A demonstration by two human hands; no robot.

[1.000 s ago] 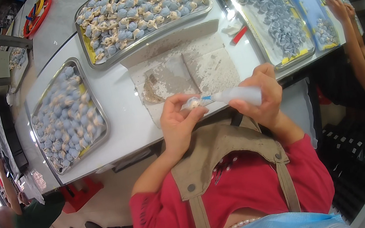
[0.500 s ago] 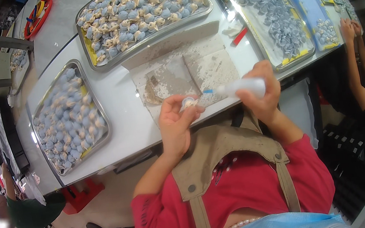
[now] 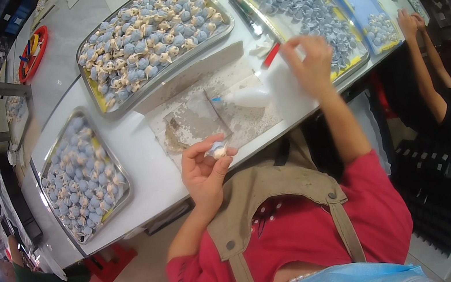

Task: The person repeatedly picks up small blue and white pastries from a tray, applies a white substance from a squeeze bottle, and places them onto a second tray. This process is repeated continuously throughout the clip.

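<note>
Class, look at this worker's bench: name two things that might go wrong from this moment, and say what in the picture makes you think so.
1. The small piece is pinched only at the fingertips of the left hand, out past the table edge; it might slip and fall to the floor.
2. The squeeze bottle lies on its side on the stained sheet; it may leak or roll while the right hand is over the tray.
</note>
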